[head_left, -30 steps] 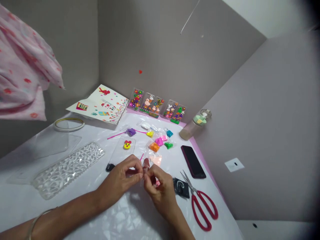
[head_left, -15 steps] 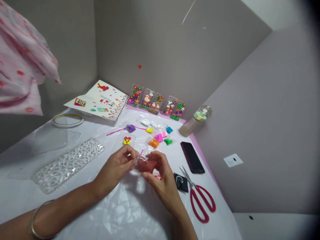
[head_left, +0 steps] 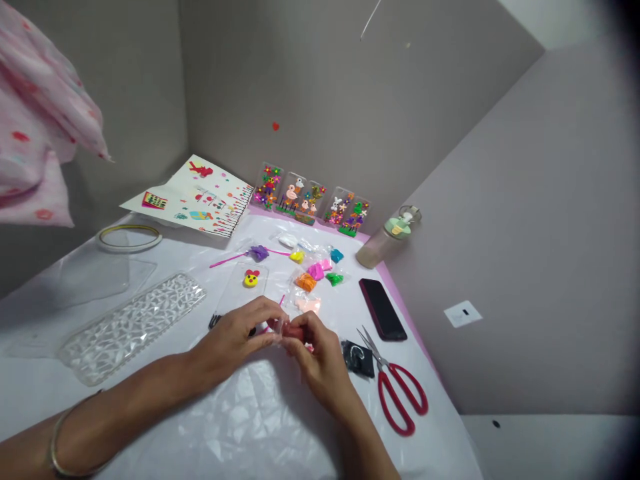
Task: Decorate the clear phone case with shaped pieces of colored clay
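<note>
Pinched between both hands: your left hand [head_left: 240,337] has the clear wrapper [head_left: 278,328] at thumb and fingertips, your right hand [head_left: 325,353] closes round the red-brown lump [head_left: 294,331]. The lump sits between the two hands, above the white cloth [head_left: 250,427]; whether it is still sealed, cannot tell.

Risks, left to right. Your left hand overlaps the near end of the clear case [head_left: 233,290]; a dropped wrist could smear the black strips [head_left: 215,321] there. At the middle, uneven pulling could split the thin wrapper suddenly and jerk the lump loose; a hard squeeze would flatten it or stick it to the film. Right side, an outward swing of your forearm could catch the black packet [head_left: 359,358] or red scissors [head_left: 395,395], whose tips stand apart.

Pose: left forearm slants in low from the left, palm inward. Right forearm rises from the bottom edge, leaning left, fingers curled, fingertips nearly meeting the left's.
</note>
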Demonstrator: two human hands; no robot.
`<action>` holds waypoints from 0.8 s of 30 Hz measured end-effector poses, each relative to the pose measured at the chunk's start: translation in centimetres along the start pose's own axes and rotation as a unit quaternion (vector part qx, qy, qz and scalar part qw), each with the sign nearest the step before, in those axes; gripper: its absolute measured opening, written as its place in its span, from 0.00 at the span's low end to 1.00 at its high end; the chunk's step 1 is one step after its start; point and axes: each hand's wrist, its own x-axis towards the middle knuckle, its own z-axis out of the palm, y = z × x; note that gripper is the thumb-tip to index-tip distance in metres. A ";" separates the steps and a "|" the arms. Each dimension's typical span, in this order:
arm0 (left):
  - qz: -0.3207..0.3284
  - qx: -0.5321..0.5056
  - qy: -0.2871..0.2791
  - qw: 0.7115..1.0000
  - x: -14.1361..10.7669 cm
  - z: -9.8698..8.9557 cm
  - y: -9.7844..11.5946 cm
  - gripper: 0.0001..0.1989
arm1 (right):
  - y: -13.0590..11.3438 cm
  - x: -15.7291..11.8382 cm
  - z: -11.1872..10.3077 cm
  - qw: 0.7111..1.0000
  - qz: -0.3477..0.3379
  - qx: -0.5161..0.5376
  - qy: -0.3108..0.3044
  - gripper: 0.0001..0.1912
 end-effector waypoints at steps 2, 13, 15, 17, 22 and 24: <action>0.004 0.030 -0.039 0.999 0.0 -0.1 0.1 0.06 | 0.2 0.0 0.0 0.999 0.011 0.031 -0.008 0.04; 0.049 0.049 -0.066 0.995 -0.2 0.4 0.5 0.07 | -0.7 0.8 -0.2 0.968 0.099 0.231 -0.021 0.16; 0.044 0.032 -0.043 0.998 0.0 0.2 0.8 0.06 | -0.6 1.1 -0.4 0.963 0.094 0.251 0.008 0.18; 0.026 0.019 -0.012 0.999 0.3 -0.2 0.7 0.04 | -0.3 1.3 -0.8 0.956 0.088 0.278 0.036 0.18; -0.046 -0.034 0.045 0.997 1.0 -1.6 -0.2 0.05 | 0.3 1.7 -2.4 0.924 0.039 0.363 0.114 0.20; -0.079 -0.106 0.047 0.990 1.2 -2.0 -0.2 0.11 | 0.4 1.8 -2.7 0.923 0.021 0.358 0.137 0.18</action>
